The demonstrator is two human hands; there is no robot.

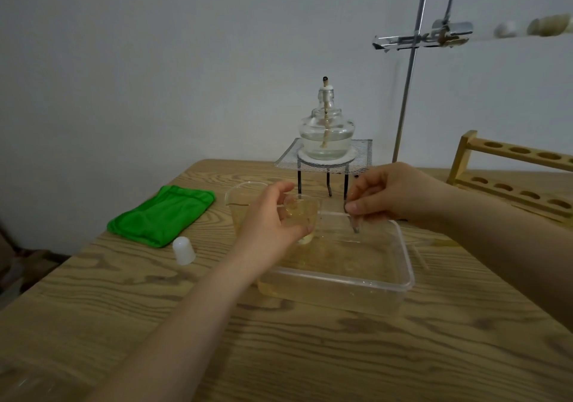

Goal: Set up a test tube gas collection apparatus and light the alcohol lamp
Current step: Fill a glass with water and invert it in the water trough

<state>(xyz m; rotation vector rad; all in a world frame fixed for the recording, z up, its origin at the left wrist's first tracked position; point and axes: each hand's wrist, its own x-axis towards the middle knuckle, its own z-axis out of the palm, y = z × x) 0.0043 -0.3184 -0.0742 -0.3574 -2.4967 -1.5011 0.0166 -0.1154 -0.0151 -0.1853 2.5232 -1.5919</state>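
A clear plastic trough (400, 280) holding water sits mid-table. My left hand (266, 218) grips a small clear glass bottle (305, 212) standing in the trough's far left corner. My right hand (390, 193) pinches a thin clear delivery tube (353, 223) whose end dips into the trough beside the bottle. Behind them, an unlit glass alcohol lamp (325, 134) rests on wire gauze over a black tripod (328, 165). A retort stand (412, 69) at the right clamps a test tube (508, 32) nearly level, stoppered with pale material inside.
A clear beaker (240, 200) stands just left of the bottle. A folded green cloth (161, 215) and the white lamp cap (184, 250) lie at the left. A wooden test tube rack (511, 178) stands at the right. The wooden table (279, 355) ends at the left.
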